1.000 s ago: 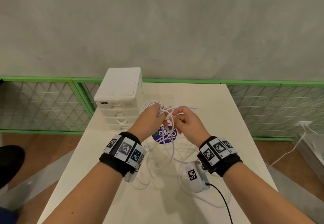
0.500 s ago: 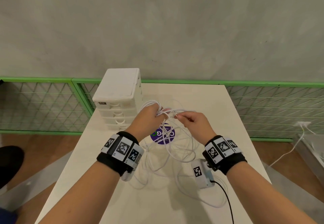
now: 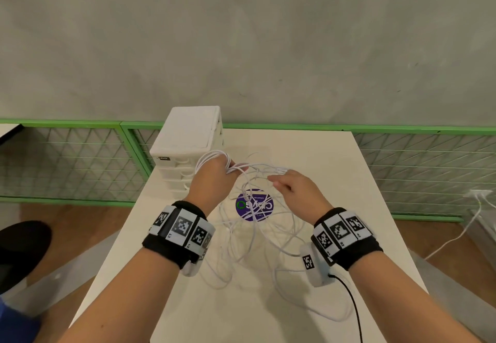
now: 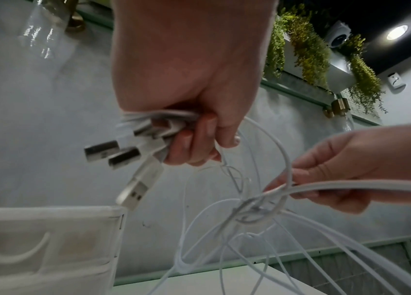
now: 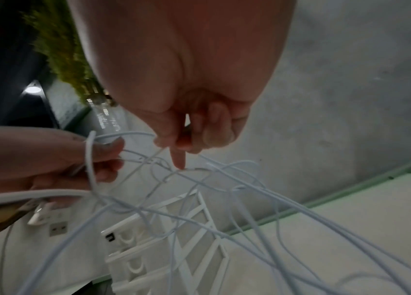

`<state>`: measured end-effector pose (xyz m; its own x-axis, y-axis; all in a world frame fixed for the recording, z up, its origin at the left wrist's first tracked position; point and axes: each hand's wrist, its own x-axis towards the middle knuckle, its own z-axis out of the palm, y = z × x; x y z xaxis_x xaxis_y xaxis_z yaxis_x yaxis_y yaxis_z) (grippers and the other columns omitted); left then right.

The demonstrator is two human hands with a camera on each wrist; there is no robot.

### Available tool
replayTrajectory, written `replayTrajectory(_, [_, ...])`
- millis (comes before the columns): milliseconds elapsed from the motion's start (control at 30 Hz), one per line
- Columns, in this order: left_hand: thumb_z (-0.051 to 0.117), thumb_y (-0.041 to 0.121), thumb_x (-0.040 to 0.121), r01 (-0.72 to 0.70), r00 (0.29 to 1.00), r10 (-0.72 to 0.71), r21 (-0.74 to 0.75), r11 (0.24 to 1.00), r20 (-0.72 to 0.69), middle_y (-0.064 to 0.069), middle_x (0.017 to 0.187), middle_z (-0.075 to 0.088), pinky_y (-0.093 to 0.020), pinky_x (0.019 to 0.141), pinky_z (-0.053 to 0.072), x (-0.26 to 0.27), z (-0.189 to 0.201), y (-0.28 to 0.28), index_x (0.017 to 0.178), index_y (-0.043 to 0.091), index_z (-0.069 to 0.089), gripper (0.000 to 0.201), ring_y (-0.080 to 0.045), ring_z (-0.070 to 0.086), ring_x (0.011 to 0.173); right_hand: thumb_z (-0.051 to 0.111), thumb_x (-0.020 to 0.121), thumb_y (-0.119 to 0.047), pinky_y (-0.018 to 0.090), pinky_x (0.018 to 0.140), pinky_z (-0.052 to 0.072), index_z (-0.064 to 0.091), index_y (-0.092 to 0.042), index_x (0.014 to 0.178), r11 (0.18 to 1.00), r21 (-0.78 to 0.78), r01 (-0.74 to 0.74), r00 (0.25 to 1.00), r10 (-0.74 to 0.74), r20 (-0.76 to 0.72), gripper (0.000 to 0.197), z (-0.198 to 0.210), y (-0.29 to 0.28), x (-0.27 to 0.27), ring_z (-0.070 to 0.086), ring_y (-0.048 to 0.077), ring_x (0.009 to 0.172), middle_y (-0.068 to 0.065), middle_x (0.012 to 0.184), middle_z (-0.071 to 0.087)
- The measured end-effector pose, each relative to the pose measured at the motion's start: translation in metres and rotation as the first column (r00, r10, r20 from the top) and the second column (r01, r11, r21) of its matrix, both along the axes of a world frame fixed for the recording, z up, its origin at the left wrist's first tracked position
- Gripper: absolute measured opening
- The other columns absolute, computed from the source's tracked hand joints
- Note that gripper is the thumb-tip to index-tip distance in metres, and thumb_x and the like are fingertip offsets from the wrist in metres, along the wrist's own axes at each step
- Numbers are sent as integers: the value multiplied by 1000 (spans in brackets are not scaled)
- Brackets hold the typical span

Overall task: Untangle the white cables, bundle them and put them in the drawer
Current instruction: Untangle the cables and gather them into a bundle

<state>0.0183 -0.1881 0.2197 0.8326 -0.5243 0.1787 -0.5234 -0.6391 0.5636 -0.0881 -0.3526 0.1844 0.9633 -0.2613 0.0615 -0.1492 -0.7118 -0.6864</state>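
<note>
Head: my left hand (image 3: 214, 179) grips the gathered plug ends of the white cables (image 3: 257, 224); loops hang to the table (image 3: 362, 181). Drawer unit (image 3: 185, 141) sits just left, drawers closed.

Left wrist: fingers curled round the USB plugs (image 4: 113, 153); the knot (image 4: 252, 209) hangs below and right.

Right wrist: my right hand (image 5: 187, 123) pinches one strand, nearest the knot. Strands run away from the left grip.

Around my white table

A purple round sticker (image 3: 254, 206) lay on the table (image 3: 335, 181); a green-framed mesh fence (image 3: 418, 171) ran behind it, below a grey wall (image 3: 241, 42), with trailing plants (image 4: 308, 48) high up.
</note>
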Motion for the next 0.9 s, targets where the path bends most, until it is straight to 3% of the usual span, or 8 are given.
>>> replayTrajectory(200, [59, 35, 92, 83, 995, -83, 7, 996, -61, 4, 50, 36, -25, 51, 29, -9, 1, -8, 49, 16, 39, 50, -10, 37, 49, 61, 87, -14, 12, 68, 42, 70, -14, 91, 985, 131, 109, 966, -136, 222, 10, 3, 29, 7, 59, 9, 73, 1, 87, 72])
replayTrajectory(267, [57, 26, 93, 139, 977, -141, -24, 990, -157, 4, 50, 45, -19, 49, 32, -13, -3, -11, 53, 13, 49, 43, -6, 42, 45, 59, 85, -6, 20, 72, 48, 71, -14, 87, 976, 204, 83, 957, -135, 258, 15, 5, 38, 7, 62, 10, 76, 3, 86, 72])
replayTrajectory(333, [53, 18, 93, 161, 946, -171, -59, 985, -274, -1, 57, 58, -14, 48, 38, -15, -8, -11, 70, 1, 58, 29, -9, 54, 49, 50, 81, 9, 14, 77, 48, 70, -9, 89, 973, 224, -52, 948, -23, 318, 28, 8, 44, 5, 61, 4, 79, 8, 89, 71])
replayTrajectory(400, [50, 19, 93, 133, 941, -158, -103, 986, -300, -6, 66, 65, -27, 59, 49, -13, -12, -9, 78, 0, 57, 25, -19, 63, 63, 42, 78, 15, 16, 83, 47, 67, -3, 96, 973, 159, -170, 938, 111, 329, 36, 9, 44, 4, 59, 10, 87, 8, 97, 67])
replayTrajectory(500, [53, 22, 94, 75, 955, -115, -154, 985, -273, -9, 81, 65, -38, 73, 50, -17, -11, -7, 75, 13, 49, 21, -24, 62, 77, 42, 81, 14, 12, 82, 47, 68, -11, 106, 968, 205, -145, 943, 73, 324, 44, 7, 38, 2, 59, 8, 85, 1, 98, 66])
replayTrajectory(700, [55, 21, 95, 74, 972, -111, -180, 981, -206, 3, 77, 55, -25, 63, 40, -25, -4, -11, 75, 17, 47, 22, -15, 50, 71, 67, 80, -3, 41, 81, 56, 75, -22, 87, 882, 471, 22, 935, -185, 302, 22, 9, 33, 4, 70, 16, 77, 0, 79, 74])
replayTrajectory(800, [57, 26, 94, 65, 973, -108, -205, 977, -205, 1, 78, 59, -23, 63, 42, -22, -1, -11, 85, 8, 59, 20, -16, 53, 72, 69, 81, -20, 29, 61, 51, 69, -29, 74, 902, 421, 97, 899, -261, 351, 11, 15, 23, -3, 57, 14, 54, -8, 54, 60])
replayTrajectory(900, [58, 23, 93, 61, 975, -107, -230, 971, -196, 11, 72, 56, -9, 55, 39, -24, 3, -8, 80, 8, 62, 20, -11, 51, 69, 68, 82, -21, 20, 62, 39, 67, -27, 78, 939, 273, 207, 839, -314, 444, 7, 17, 4, -1, 48, 7, 61, -12, 60, 54])
